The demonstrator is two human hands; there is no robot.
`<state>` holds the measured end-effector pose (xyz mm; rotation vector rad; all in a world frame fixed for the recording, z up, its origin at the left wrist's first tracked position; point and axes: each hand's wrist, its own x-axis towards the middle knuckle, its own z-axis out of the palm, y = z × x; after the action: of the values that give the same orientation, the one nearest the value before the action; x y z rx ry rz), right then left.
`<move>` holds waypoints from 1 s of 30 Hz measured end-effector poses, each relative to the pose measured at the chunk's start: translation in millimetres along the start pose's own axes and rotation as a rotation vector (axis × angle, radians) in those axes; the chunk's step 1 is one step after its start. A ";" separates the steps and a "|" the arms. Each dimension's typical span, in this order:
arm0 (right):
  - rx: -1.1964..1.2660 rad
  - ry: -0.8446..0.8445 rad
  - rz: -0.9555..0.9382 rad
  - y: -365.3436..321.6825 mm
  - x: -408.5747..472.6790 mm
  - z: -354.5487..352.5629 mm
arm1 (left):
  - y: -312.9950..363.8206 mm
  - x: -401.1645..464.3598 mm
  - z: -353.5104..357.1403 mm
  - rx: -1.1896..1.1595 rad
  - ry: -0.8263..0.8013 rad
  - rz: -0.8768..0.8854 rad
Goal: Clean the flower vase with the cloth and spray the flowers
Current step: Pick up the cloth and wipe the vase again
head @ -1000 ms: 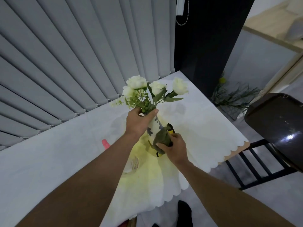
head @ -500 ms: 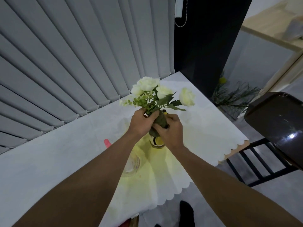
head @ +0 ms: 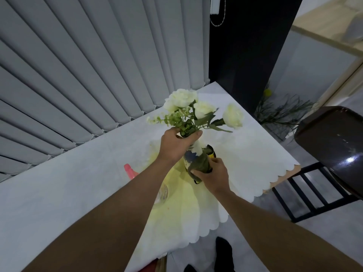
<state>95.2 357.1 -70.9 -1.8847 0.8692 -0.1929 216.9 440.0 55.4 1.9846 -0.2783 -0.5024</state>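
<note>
A white vase (head: pixel 193 154) with dark blue markings stands above the table, holding white flowers (head: pixel 198 108) with green leaves. My left hand (head: pixel 175 147) grips the vase around its neck, just under the leaves. My right hand (head: pixel 213 175) presses a dark green and yellow cloth (head: pixel 202 163) against the lower side of the vase. The vase's base is hidden behind the cloth and my right hand. A spray bottle with a pink top (head: pixel 130 170) peeks out beside my left forearm, its clear body (head: pixel 162 193) mostly hidden.
The table wears a white scalloped cloth (head: pixel 255 160) with a yellowish patch under the vase. Grey vertical blinds hang behind it. A dark chair (head: pixel 332 154) stands at the right, and a green plant (head: pixel 280 112) sits on the floor beyond the table corner.
My right hand slid the cloth from the vase's neck back down to its lower body. The left hand kept its hold on the neck.
</note>
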 end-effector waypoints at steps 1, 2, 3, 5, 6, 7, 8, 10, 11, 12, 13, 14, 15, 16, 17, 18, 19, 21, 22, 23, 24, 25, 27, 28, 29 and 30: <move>0.019 -0.002 0.004 -0.8 -0.1 -0.4 | -1.2 -0.3 -0.7 0.022 -0.029 0.010; 0.024 -0.005 0.006 -1.4 0.3 -1.2 | -2.5 0.0 -2.1 0.043 -0.052 0.018; 0.018 -0.006 0.005 -1.9 1.4 -2.0 | -3.8 0.9 -4.2 0.064 -0.067 0.028; 0.001 0.002 -0.013 -3.4 3.7 -3.7 | -4.4 2.3 -8.8 0.095 -0.062 0.033; -0.002 0.010 -0.038 -6.4 4.5 -4.8 | -3.6 2.8 -10.9 0.106 -0.044 0.033; 0.000 0.019 -0.075 -12.0 5.5 -5.1 | -2.8 3.5 -13.0 0.112 -0.021 0.033; 0.009 0.029 -0.119 -19.7 6.4 -5.0 | -1.5 3.9 -14.4 0.111 0.006 0.029; 0.060 0.061 -0.197 -41.2 8.7 -3.2 | -1.3 5.2 -16.3 0.097 0.064 0.015; 0.096 0.082 -0.229 -53.7 10.2 -2.1 | -2.0 5.9 -16.5 0.091 0.093 0.004; 0.122 0.102 -0.257 -65.3 12.1 -0.5 | -2.0 5.7 -16.6 0.088 0.119 -0.012; 0.129 0.116 -0.282 -74.5 14.4 1.4 | -1.1 5.5 -16.5 0.084 0.141 -0.032; 0.121 0.118 -0.301 -80.6 16.3 3.5 | -0.2 5.6 -16.8 0.078 0.158 -0.049; 0.112 0.109 -0.309 -83.1 17.8 5.0 | 0.5 6.6 -17.7 0.072 0.167 -0.062; 0.108 0.094 -0.307 -81.9 18.3 5.5 | 1.7 7.4 -18.4 0.069 0.167 -0.068; 0.111 0.078 -0.296 -78.0 18.0 5.8 | 2.9 7.4 -19.2 0.067 0.155 -0.067; 0.111 0.067 -0.280 -72.7 16.7 5.5 | 4.0 7.0 -19.7 0.066 0.135 -0.064; 0.099 0.062 -0.263 -67.1 15.0 5.3 | 3.9 7.0 -20.0 0.067 0.112 -0.061; 0.050 0.060 -0.226 -54.2 11.4 6.8 | 3.5 7.6 -21.5 0.093 0.075 -0.056; 0.031 0.055 -0.198 -46.8 8.8 8.0 | 4.0 7.7 -22.6 0.120 0.057 -0.051; 0.015 0.047 -0.163 -38.1 5.9 8.6 | 4.4 8.2 -22.8 0.142 0.037 -0.046; -0.003 0.033 -0.124 -29.5 2.4 8.8 | 4.2 8.7 -22.4 0.160 0.016 -0.037; -0.024 0.017 -0.089 -20.9 -1.0 9.3 | 4.5 8.6 -21.4 0.175 0.001 -0.024; -0.054 -0.006 -0.042 -7.5 -6.2 10.4 | 3.5 7.8 -17.5 0.172 -0.001 0.004; -0.058 -0.011 -0.027 -4.5 -7.0 10.3 | 2.7 7.3 -15.0 0.158 0.012 0.014; -0.060 -0.012 -0.020 -4.4 -6.7 9.7 | 2.9 6.9 -13.0 0.149 0.032 0.018; -0.063 -0.017 -0.014 -5.5 -5.3 9.3 | 3.2 6.6 -11.5 0.143 0.050 0.018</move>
<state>98.5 368.6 -69.4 -1.9487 0.8593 -0.1592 228.2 445.1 61.2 2.1285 -0.3077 -0.4312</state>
